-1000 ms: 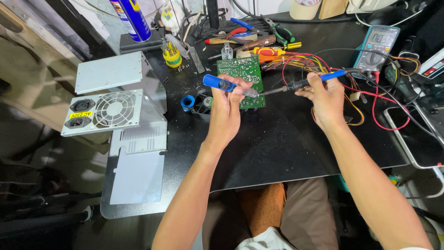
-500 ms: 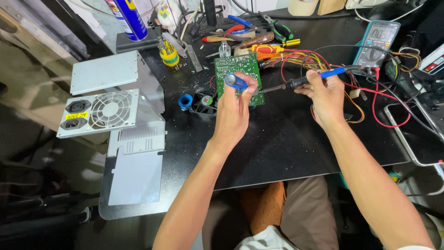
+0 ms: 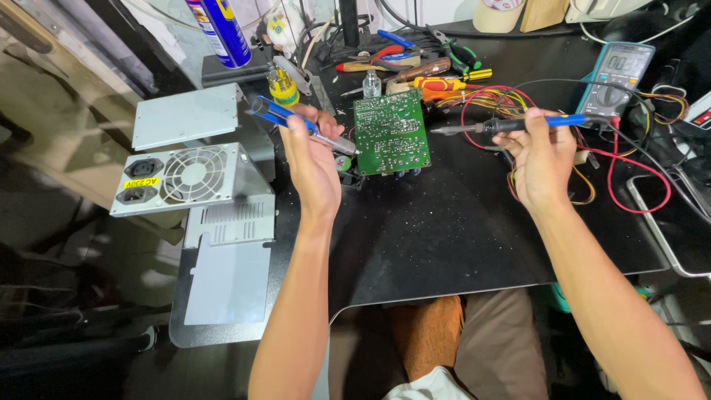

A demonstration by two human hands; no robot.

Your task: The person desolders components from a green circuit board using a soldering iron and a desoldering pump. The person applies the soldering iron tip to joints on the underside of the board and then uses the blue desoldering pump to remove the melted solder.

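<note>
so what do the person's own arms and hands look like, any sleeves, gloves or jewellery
Both arms are bare from hand to past the elbow: no sleeves reach into view. The left hand and right hand wear no gloves, and no rings, watch or bracelet show on fingers or wrists.
</note>
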